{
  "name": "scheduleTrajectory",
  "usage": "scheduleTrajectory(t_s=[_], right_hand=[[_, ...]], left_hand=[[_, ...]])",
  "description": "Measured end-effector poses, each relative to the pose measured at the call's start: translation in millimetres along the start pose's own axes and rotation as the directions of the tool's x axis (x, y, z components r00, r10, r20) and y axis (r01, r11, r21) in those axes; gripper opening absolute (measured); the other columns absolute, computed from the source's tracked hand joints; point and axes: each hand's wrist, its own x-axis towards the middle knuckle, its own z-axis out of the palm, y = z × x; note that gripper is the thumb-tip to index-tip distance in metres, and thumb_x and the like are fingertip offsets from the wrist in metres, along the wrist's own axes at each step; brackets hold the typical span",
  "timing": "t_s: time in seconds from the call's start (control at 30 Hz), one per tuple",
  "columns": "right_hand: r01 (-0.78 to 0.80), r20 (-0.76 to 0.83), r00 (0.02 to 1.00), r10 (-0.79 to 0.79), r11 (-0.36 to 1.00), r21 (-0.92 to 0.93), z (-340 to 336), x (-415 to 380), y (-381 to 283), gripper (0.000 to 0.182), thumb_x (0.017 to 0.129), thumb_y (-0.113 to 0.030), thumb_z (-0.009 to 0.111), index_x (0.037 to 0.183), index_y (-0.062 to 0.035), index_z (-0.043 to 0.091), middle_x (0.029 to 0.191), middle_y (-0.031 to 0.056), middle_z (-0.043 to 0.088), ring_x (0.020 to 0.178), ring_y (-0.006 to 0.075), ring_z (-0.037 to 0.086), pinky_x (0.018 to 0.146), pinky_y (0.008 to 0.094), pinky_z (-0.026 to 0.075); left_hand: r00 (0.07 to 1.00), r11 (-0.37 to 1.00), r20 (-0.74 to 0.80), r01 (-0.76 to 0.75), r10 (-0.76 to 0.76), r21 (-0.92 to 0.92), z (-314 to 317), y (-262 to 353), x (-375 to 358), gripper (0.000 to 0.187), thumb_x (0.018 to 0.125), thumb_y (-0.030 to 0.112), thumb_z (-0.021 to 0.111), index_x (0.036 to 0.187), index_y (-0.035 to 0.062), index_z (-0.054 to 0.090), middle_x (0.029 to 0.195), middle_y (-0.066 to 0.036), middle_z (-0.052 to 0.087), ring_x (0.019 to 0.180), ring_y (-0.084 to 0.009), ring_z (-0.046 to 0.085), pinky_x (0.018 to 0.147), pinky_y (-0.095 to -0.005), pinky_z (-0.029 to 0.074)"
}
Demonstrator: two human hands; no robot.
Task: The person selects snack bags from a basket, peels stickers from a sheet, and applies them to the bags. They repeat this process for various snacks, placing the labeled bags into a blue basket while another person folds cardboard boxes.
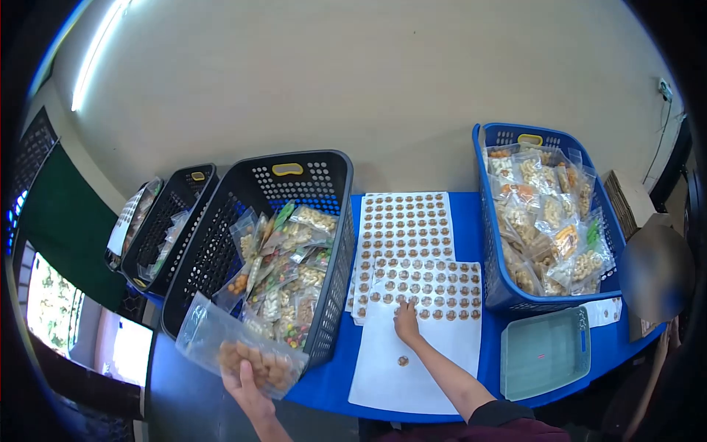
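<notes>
My left hand [249,394] is closed on the lower edge of a clear plastic bag of round brown snacks [261,365], tilted beside the dark basket. The bag's upper part looks unfilled. On the blue table lies a white sheet of round stickers [442,291], its lower half mostly bare. My right hand [406,324] rests over this sheet, fingers pinched together at a sticker in the lowest full row; whether it has lifted off is too small to tell. One single sticker [403,361] sits lower on the bare part. More sticker sheets [405,221] lie beneath and behind.
A dark basket [342,243] of packed snack bags stands left, with further baskets [177,199] beyond. At right are a blue basket [482,221] full of snack bags, a pale green tray [508,368] and stacked cardboard [626,202]. Another person [655,272] is at the right edge.
</notes>
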Motion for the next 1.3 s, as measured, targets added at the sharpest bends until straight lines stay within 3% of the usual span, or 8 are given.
scheduleTrajectory(t_s=[0.23, 0.33, 0.43, 0.63, 0.73, 0.87, 1.17, 1.3], right_hand=[[0.087, 0.002, 0.996, -0.087, 0.996, -0.015, -4.5, -6.4, 5.1, 0.040, 0.067, -0.004, 0.064, 0.101, 0.0003, 0.043, 0.110, 0.0212, 0.039, 0.094, 0.0363, 0.047, 0.077, 0.0396, 0.043], [0.015, 0.019, 1.000, -0.018, 0.992, 0.129, -9.0, -3.6, 6.3, 0.036, 0.066, -0.005, 0.065, 0.096, -0.0033, 0.046, 0.103, 0.0177, 0.041, 0.090, 0.0343, 0.049, 0.073, 0.0390, 0.044], [0.064, 0.073, 0.995, -0.069, 0.995, 0.071, -15.7, -4.2, 8.5, 0.031, 0.065, -0.005, 0.066, 0.091, -0.0065, 0.050, 0.097, 0.0146, 0.041, 0.084, 0.0287, 0.052, 0.069, 0.0350, 0.045], [0.134, 0.089, 0.980, -0.176, 0.925, 0.355, 0.3, -1.3, 42.1, 0.020, 0.067, -0.004, 0.063, 0.084, -0.0058, 0.053, 0.088, 0.0067, 0.044, 0.069, 0.0121, 0.050, 0.061, 0.0233, 0.042], [-0.101, 0.177, 0.984, -0.024, 0.741, 0.664, -6.2, 0.3, 37.6, 0.010, 0.074, -0.004, 0.058, 0.082, -0.0050, 0.052, 0.080, 0.0033, 0.050, 0.066, 0.0094, 0.049, 0.057, 0.0217, 0.040], [-0.365, 0.375, 0.922, 0.102, 0.557, 0.746, -62.3, -30.7, 17.6, 0.008, 0.082, -0.012, 0.051, 0.088, -0.0061, 0.049, 0.079, 0.0025, 0.055, 0.067, 0.0090, 0.050, 0.058, 0.0211, 0.040], [-0.398, 0.395, 0.914, 0.093, 0.401, 0.825, -182.7, -149.6, 16.0, 0.014, 0.086, -0.021, 0.049, 0.088, -0.0068, 0.051, 0.083, 0.0014, 0.056, 0.077, 0.0106, 0.053, 0.068, 0.0247, 0.039], [-0.407, 0.347, 0.908, 0.235, 0.304, 0.861, -209.9, -186.2, 23.3, 0.012, 0.085, -0.018, 0.051, 0.087, -0.0066, 0.054, 0.081, 0.0009, 0.055, 0.078, 0.0104, 0.052, 0.068, 0.0235, 0.039]], left_hand=[[0.999, 0.991, -0.008, -0.035, 0.036, 0.127, 11.1, 0.4, -1.6, 0.033, 0.085, 0.010, 0.044, 0.114, -0.0035, 0.041, 0.106, -0.010, 0.051, 0.092, -0.0127, 0.052, 0.079, -0.0246, 0.043], [0.999, 0.992, -0.041, -0.019, 0.024, 0.124, 13.7, -0.3, -1.3, 0.031, 0.085, 0.010, 0.044, 0.113, -0.0038, 0.042, 0.103, -0.009, 0.053, 0.089, -0.0122, 0.053, 0.077, -0.0245, 0.044], [0.998, 0.995, -0.055, -0.001, 0.007, 0.103, 15.9, -0.7, -0.4, 0.030, 0.084, 0.009, 0.045, 0.112, -0.0033, 0.043, 0.100, -0.008, 0.054, 0.087, -0.0119, 0.054, 0.076, -0.0242, 0.045], [0.998, 0.994, -0.054, -0.020, 0.026, 0.104, 15.9, -3.9, 0.8, 0.028, 0.084, 0.009, 0.047, 0.109, -0.0016, 0.045, 0.096, -0.007, 0.055, 0.083, -0.0103, 0.055, 0.072, -0.0214, 0.046], [0.999, 0.989, -0.019, -0.028, 0.030, 0.143, 11.8, -4.6, 1.1, 0.025, 0.084, 0.008, 0.047, 0.108, -0.0009, 0.046, 0.094, -0.006, 0.056, 0.083, -0.0092, 0.055, 0.070, -0.0201, 0.045], [0.998, 0.982, 0.028, -0.063, 0.059, 0.175, 5.9, -9.9, 2.8, 0.024, 0.085, 0.007, 0.046, 0.107, -0.0013, 0.047, 0.094, -0.005, 0.056, 0.081, -0.0085, 0.055, 0.069, -0.0195, 0.045], [0.987, 0.975, 0.063, -0.158, 0.150, 0.157, 11.1, -7.3, 1.7, 0.022, 0.085, 0.008, 0.046, 0.105, -0.0022, 0.048, 0.090, -0.007, 0.056, 0.076, -0.0110, 0.057, 0.067, -0.0220, 0.048], [0.990, 0.982, 0.039, -0.140, 0.136, 0.131, 10.5, -9.9, 1.6, 0.019, 0.085, 0.009, 0.047, 0.102, -0.0006, 0.048, 0.085, -0.005, 0.057, 0.071, -0.0093, 0.057, 0.062, -0.0198, 0.047]])
